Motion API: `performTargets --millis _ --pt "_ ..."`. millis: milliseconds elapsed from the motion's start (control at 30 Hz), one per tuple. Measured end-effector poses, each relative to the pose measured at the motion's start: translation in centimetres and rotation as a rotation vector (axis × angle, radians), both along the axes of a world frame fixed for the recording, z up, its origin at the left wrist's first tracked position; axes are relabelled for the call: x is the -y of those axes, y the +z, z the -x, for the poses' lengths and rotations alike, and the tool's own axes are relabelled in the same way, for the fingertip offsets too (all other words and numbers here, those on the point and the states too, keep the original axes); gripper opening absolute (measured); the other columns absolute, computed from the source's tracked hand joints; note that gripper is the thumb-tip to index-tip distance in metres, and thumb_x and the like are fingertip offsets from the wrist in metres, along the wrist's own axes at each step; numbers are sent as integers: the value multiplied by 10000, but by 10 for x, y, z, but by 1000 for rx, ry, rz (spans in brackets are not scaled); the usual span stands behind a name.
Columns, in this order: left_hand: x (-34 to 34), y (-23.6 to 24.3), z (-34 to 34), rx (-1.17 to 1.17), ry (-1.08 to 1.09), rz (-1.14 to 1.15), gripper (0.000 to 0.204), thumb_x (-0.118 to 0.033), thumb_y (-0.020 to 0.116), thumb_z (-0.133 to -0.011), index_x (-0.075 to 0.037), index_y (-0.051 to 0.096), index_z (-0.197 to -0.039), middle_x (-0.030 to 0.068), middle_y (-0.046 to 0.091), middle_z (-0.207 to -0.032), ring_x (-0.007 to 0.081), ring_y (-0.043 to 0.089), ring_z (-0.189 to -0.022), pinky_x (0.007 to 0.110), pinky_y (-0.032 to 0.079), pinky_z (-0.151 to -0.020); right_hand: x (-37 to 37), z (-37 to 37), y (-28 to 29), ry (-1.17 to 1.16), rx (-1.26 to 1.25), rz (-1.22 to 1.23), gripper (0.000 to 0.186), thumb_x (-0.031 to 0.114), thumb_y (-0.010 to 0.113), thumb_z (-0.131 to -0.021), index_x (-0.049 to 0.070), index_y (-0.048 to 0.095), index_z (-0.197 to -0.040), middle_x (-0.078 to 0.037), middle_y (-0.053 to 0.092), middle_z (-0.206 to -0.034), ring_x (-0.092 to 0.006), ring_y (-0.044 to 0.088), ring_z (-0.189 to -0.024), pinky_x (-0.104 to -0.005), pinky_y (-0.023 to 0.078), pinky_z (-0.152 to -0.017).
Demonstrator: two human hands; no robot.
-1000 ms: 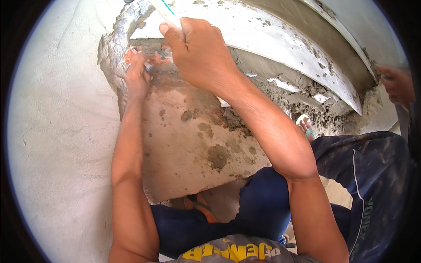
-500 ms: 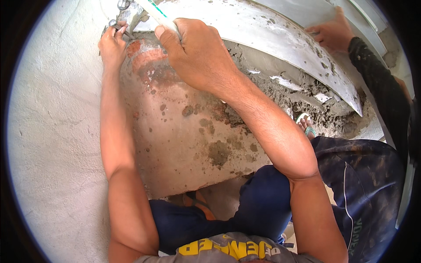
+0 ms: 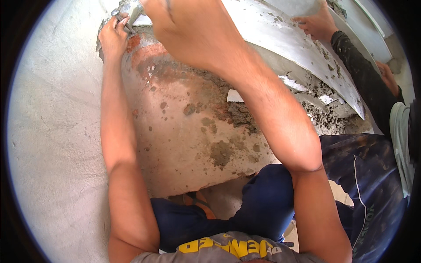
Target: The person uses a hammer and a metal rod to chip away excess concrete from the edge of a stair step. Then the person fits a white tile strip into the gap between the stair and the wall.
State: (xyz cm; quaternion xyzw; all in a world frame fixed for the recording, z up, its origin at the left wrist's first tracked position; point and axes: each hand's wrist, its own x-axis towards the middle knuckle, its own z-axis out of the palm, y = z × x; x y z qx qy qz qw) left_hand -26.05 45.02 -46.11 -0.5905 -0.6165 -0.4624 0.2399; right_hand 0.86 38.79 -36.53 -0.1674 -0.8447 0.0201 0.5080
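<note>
My left hand [image 3: 113, 41] is closed around a slim metal chisel [image 3: 130, 28] at the upper left, beside the rough wall. The chisel slants, its head showing above my fingers and its lower end close to the broken mortar edge. High over the surface, my right hand [image 3: 188, 33] is closed on a hammer, which lies almost wholly past the top of the view; its white handle shows only in the earlier frame. Just below the chisel is a patch of exposed red brick [image 3: 147, 56] on the mortar-spotted slab [image 3: 171, 153].
A curved pale sheet [image 3: 280, 37] spans the upper right, with lumpy wet mortar [image 3: 326, 116] along its lower edge. A co-worker's hand [image 3: 316, 23] rests near its far side; their dark sleeve [image 3: 359, 63] and trousers fill the right. The plastered wall [image 3: 52, 122] borders my left arm.
My right hand has risen toward the top edge, carrying the hammer out of view. The left hand and chisel have shifted slightly. The co-worker's hand has moved slightly left and up.
</note>
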Motion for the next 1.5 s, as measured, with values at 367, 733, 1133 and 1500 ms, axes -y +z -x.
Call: performTargets --millis 367,733,1133,1500 --pt "-22 -4 2 85 -107 65 160 -212 680 -990 -132 775 -1091 183 744 -950 357 717 -856 436 541 -778 -38 29 3 -96 229 380 219 82 564 -945 -117 584 -856 -343 641 -805 -471 674 -738 -499 540 -656" --pt "-33 -5 2 110 -148 79 195 -131 626 -954 -98 750 -1101 196 753 -936 382 730 -832 438 560 -769 -49 21 -3 -45 245 401 264 100 559 -955 -140 611 -858 -402 659 -847 -550 679 -850 -584 534 -753" --pt "-31 1 14 160 -122 123 255 -177 649 -952 -58 732 -1161 195 754 -948 337 749 -870 422 568 -799 -59 26 -5 -39 203 338 236 91 558 -949 -123 655 -963 -349 642 -788 -513 661 -772 -566 536 -739" --pt "-40 -17 35 16 16 29 313 -216 653 -937 -26 730 -1173 244 741 -1033 420 727 -970 442 563 -846 -74 54 -27 -85 194 134 238 80 571 -933 -140 663 -923 -367 659 -813 -505 686 -806 -503 572 -759"
